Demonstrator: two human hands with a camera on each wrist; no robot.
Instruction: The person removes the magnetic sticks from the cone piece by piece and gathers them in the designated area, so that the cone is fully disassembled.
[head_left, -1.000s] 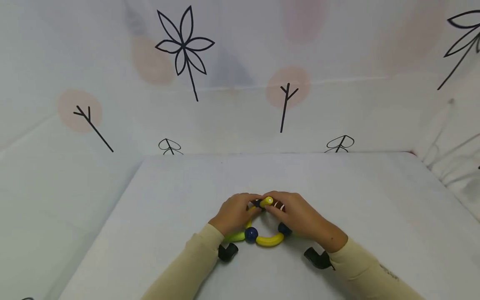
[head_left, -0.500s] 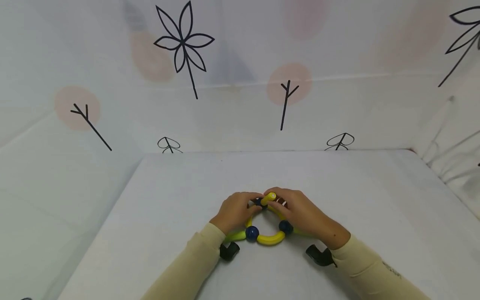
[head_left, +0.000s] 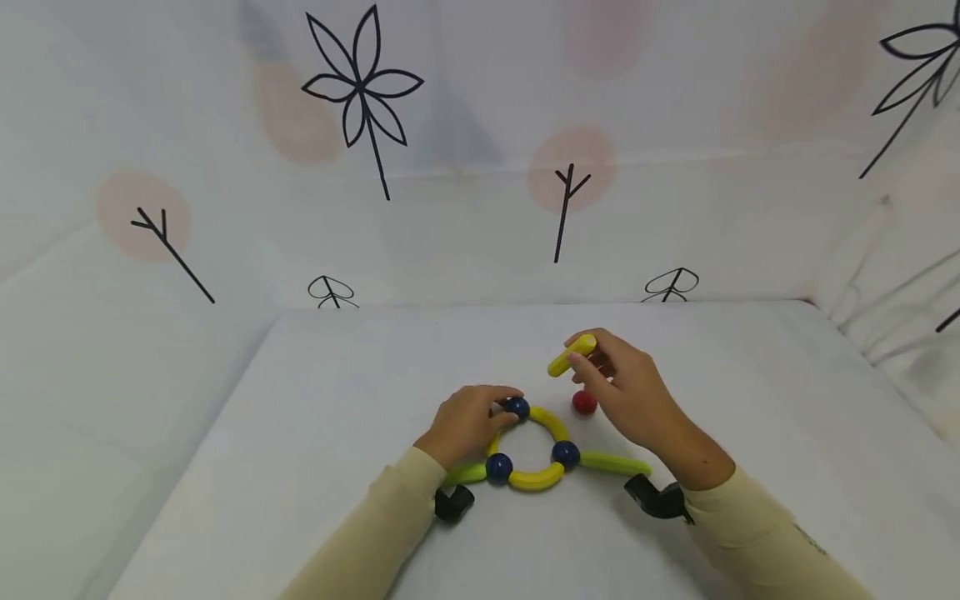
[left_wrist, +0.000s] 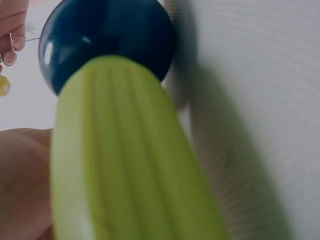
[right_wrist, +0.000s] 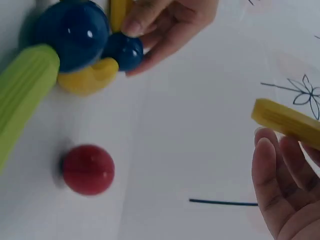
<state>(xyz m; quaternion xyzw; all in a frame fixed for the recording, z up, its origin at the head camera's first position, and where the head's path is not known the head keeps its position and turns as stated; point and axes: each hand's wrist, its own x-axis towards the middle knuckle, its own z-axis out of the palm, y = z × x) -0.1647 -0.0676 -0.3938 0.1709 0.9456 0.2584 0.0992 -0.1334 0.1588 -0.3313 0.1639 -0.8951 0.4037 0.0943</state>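
Note:
A ring of curved yellow rods [head_left: 536,481] and blue balls [head_left: 498,468] lies on the white table. From its side balls, a light green rod [head_left: 615,463] sticks out to the right and another green rod [left_wrist: 125,160] to the left, partly behind my left hand [head_left: 465,425]. That hand pinches the far blue ball [head_left: 517,407] between thumb and fingers; the right wrist view shows this grip too. Raised beyond the ring, my right hand [head_left: 630,392] holds a short yellow rod [head_left: 572,355] between thumb and fingertips. Below it a red ball [head_left: 585,402] rests on the table.
A black wrist camera [head_left: 453,504] is at the left wrist and another black camera [head_left: 656,498] at the right. White cloth walls [head_left: 465,233] with printed plants stand behind the table and at its sides.
My right hand has moved up and to the right, taking the yellow rod away from the far blue ball. The red ball and right green rod now show. My left hand stays put.

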